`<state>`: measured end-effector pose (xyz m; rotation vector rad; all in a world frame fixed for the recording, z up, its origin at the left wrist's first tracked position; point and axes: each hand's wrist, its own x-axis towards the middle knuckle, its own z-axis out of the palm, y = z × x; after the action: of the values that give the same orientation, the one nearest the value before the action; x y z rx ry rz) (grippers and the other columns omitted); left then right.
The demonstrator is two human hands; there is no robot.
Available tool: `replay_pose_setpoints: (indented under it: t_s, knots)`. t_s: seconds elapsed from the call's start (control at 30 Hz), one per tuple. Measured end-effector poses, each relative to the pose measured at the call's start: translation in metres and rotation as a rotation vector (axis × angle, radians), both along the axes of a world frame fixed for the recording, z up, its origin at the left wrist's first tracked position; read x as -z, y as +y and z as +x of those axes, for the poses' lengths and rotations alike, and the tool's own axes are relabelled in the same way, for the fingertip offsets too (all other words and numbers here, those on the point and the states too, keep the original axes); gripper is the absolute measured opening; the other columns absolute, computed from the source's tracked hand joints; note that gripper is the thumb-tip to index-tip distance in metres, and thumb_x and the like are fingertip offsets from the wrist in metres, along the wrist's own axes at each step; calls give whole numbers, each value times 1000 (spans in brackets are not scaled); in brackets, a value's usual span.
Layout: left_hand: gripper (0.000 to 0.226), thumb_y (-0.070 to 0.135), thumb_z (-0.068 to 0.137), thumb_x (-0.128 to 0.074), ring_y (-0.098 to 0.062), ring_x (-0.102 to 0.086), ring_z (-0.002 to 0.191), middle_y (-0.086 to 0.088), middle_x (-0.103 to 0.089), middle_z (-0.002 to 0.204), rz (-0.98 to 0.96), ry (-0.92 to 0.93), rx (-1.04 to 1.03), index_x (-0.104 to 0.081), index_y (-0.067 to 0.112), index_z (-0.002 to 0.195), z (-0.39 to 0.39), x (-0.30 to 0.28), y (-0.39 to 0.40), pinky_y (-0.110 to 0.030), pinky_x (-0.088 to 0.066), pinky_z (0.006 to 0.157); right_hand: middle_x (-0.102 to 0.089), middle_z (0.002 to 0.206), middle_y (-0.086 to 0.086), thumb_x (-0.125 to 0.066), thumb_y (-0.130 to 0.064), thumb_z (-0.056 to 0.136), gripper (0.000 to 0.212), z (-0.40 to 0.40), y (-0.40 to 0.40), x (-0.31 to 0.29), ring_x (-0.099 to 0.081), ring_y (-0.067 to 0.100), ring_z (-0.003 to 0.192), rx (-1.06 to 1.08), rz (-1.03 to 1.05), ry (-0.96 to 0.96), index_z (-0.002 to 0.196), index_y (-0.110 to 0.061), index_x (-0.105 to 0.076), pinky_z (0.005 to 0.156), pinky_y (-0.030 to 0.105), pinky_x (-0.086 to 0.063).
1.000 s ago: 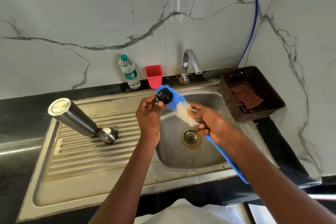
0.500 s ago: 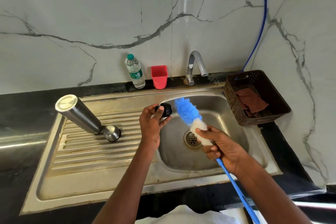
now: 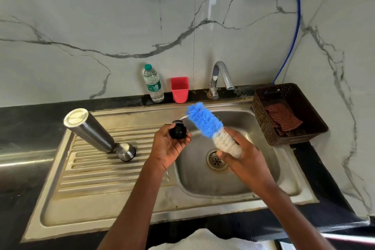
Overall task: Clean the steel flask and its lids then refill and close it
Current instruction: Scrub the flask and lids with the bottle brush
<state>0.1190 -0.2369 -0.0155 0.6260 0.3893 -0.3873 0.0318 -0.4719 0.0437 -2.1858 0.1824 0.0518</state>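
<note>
The steel flask point(image 3: 89, 130) stands upside down on the ribbed drainboard point(image 3: 105, 172), left of the basin. A round steel lid point(image 3: 126, 152) rests on the drainboard against the flask's mouth. My left hand point(image 3: 168, 146) holds a small black inner lid point(image 3: 178, 131) over the basin's left edge. My right hand point(image 3: 241, 158) grips a bottle brush point(image 3: 211, 128) by its white bristles, the blue bristle end pointing up and left, just right of the black lid and apart from it.
The sink basin point(image 3: 233, 180) with its drain point(image 3: 216, 160) lies under both hands. The tap point(image 3: 220, 76) is at the back, with no water running. A plastic water bottle point(image 3: 153, 83) and red cup point(image 3: 179, 89) stand behind. A brown basket point(image 3: 288, 113) with a checked cloth sits right.
The brush has come off the black lid: my right hand drew it right and back, and the lid now sits bare in my left hand. The camera view shifted slightly.
</note>
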Motion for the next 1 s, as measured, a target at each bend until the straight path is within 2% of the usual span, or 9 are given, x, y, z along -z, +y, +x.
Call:
replay_pose_setpoints:
  t_s: [0.1,0.17,0.27,0.33,0.47,0.7,0.77,0.87,1.0]
  knots:
    - [61,25,71,-94,-27,-67,83,-19,-68,99,133,-116,-11,-68,0,120,0,3,7,-30,-62,70,-72,101,-12,-79,-37,84,64,-3,-3,0,-68,12,75,-28,-11,-34,137,-56,-49,73,43,-62]
    - [73,38,64,-99,-20,-66,77,-18,-69,99,223,-136,-17,-68,1,120,-3,9,7,-25,-59,64,-70,107,-14,-80,-34,86,64,-7,-6,0,-67,9,84,-58,-67,-81,139,-53,-49,74,39,-60]
    - [56,55,92,-66,-12,-57,60,-14,-68,88,272,-99,-57,-68,7,120,-13,9,0,-20,-47,49,-62,114,-16,-77,-34,89,67,-13,-3,0,-65,10,91,-161,-257,-147,144,-51,-43,73,38,-57]
    - [56,63,100,-48,-10,-48,53,-9,-64,78,421,-125,-63,-68,13,115,-16,6,-10,-22,-35,45,-56,113,-16,-72,-34,91,69,-16,7,1,-64,13,86,-223,-365,-162,148,-52,-37,69,39,-57]
    - [55,63,104,-42,-6,-43,50,-6,-58,76,872,-212,-31,-52,9,106,-18,-2,-39,-23,-32,41,-49,125,-12,-60,-28,98,68,-8,35,-7,-68,28,88,-206,-523,-124,151,-51,-26,72,45,-58]
    - [36,41,109,-49,-9,-50,50,-12,-57,80,933,-152,-193,-39,6,112,4,-5,-34,-26,-41,40,-41,143,-12,-61,-14,92,76,-15,53,-37,-70,32,77,-262,-738,-86,150,-49,-27,68,44,-58]
    - [25,36,111,-45,-10,-48,48,-9,-55,75,910,-262,-129,-40,12,107,-1,-6,-35,-25,-40,40,-40,145,-13,-61,-12,91,78,-20,54,-41,-70,30,77,-285,-758,-98,151,-48,-27,68,43,-58]
    - [12,26,112,-44,-11,-46,48,-6,-55,75,876,-469,-23,-41,14,109,-17,-5,-46,-25,-41,43,-47,136,-8,-59,-9,89,73,7,51,-48,-69,32,84,-235,-717,-78,148,-45,-34,72,44,-57]
    - [11,11,110,-48,-12,-50,56,-14,-59,89,885,-421,-168,-45,7,119,-14,1,-39,-27,-45,52,-53,127,-7,-60,-10,87,66,9,54,-63,-69,30,90,-284,-681,-74,143,-40,-43,75,44,-58]
